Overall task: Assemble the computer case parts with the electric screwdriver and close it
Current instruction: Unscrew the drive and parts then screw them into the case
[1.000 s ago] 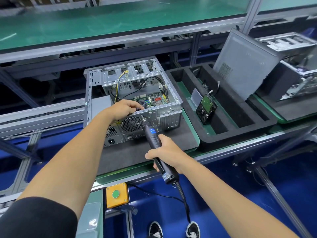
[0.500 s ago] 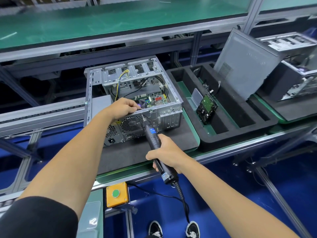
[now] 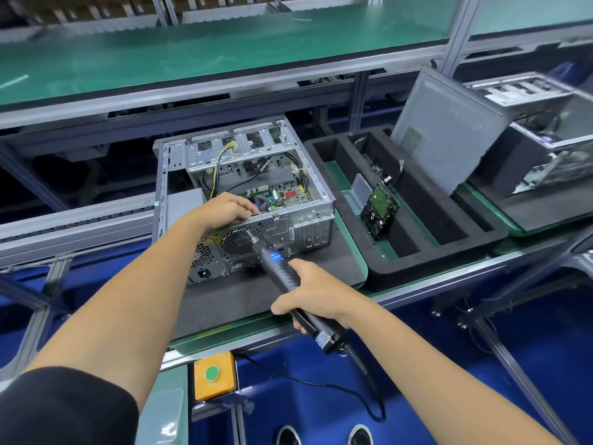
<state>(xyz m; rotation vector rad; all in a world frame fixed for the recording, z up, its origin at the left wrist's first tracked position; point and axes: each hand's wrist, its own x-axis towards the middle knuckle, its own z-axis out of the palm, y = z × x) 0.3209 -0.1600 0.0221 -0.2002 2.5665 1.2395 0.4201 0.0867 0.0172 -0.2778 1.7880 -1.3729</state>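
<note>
An open metal computer case [image 3: 317,200] lies on a black foam mat, its motherboard and cables exposed. My left hand [image 3: 224,208] rests on the case's rear top edge with the fingers curled over it into the case. What the fingertips touch inside is hidden. My right hand [image 3: 314,297] grips the black electric screwdriver [image 3: 279,268]. The screwdriver's bit touches the rear panel at the upper right of the fan grille. The grey side panel [image 3: 449,130] leans upright in the foam tray to the right.
A black foam tray [image 3: 417,261] right of the case holds a hard drive [image 3: 378,210] standing on edge. A second case [image 3: 545,149] sits far right. A yellow box with a green button [image 3: 215,375] hangs below the bench edge. The screwdriver's cord trails down towards the floor.
The screwdriver's bit has shifted slightly left and down on the rear panel, towards the fan grille. My left hand stays on the case's edge.
</note>
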